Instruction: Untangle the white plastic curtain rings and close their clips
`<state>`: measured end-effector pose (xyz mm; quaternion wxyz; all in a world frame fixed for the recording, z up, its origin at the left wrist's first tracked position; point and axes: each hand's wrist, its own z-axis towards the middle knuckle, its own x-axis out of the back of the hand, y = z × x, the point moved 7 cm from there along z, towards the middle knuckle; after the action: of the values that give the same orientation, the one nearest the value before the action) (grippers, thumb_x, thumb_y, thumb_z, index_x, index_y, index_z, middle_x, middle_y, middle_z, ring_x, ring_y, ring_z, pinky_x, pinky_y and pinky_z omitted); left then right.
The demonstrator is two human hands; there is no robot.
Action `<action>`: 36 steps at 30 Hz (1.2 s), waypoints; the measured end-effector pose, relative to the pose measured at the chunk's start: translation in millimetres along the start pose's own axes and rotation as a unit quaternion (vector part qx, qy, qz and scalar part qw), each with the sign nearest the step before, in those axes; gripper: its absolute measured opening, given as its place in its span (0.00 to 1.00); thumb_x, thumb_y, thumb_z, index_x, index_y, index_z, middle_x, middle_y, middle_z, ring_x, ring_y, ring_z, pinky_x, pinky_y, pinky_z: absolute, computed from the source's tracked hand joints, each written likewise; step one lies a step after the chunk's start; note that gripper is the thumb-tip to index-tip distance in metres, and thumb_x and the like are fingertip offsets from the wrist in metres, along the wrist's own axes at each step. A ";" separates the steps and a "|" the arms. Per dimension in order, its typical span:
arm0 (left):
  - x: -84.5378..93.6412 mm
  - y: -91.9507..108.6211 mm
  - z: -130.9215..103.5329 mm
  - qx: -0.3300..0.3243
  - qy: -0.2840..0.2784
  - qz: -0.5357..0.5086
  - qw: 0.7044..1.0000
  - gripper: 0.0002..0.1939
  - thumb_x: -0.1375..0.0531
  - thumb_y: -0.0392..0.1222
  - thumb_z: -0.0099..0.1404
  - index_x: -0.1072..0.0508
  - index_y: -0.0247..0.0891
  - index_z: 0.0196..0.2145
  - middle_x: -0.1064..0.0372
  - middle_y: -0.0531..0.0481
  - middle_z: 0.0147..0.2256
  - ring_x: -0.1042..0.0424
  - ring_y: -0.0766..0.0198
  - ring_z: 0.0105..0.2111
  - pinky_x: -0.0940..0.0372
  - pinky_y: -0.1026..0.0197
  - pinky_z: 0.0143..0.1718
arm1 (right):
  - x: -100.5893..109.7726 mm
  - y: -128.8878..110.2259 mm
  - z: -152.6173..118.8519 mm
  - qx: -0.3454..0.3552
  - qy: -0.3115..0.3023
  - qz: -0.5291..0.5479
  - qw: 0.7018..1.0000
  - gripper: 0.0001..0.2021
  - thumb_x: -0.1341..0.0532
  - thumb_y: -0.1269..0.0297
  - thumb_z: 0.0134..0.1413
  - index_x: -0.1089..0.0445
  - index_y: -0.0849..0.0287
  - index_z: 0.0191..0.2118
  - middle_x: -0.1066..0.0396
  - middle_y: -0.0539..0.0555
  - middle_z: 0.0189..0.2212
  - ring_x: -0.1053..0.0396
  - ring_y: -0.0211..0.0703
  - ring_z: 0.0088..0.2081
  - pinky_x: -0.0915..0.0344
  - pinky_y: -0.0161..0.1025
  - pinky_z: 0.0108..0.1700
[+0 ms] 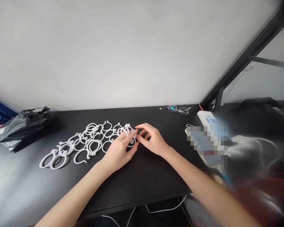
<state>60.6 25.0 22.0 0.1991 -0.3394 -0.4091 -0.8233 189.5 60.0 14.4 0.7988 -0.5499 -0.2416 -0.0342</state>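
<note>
Many white plastic curtain rings [94,145], with small round knobs at their ends, lie in a loose, overlapping spread on the black table. My left hand [119,149] is at the right end of this spread, its fingers closed on a white curtain ring [132,142]. From the right, my right hand [153,138] meets it, thumb and index finger pinched at the same ring's edge. The fingers hide much of the held ring. Some rings at the left have open gaps, such as the curtain ring [77,162] nearest the front.
A black plastic bag [26,126] sits at the table's left. Eyeglasses [178,109] lie near the wall. At the right are a white box [204,117], a pixelated phone-like item [198,142] and a blurred clear bag [248,154]. White cables [165,210] hang below the front edge.
</note>
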 end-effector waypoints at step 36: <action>-14.1 0.0 0.5 0.205 -0.149 -0.590 0.767 0.16 0.41 0.47 0.66 0.28 0.44 0.51 0.33 0.44 0.48 0.33 0.57 0.47 0.33 0.51 0.49 | -16.2 4.7 -1.0 -0.110 -0.089 0.267 0.953 0.07 0.39 0.70 0.50 0.29 0.61 0.37 0.32 0.48 0.27 0.34 0.34 0.27 0.35 0.34 0.32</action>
<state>70.5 26.2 12.0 -0.3248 -0.1007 -0.7120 -0.6144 177.2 57.5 3.3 0.6884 -0.6799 -0.1505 0.2032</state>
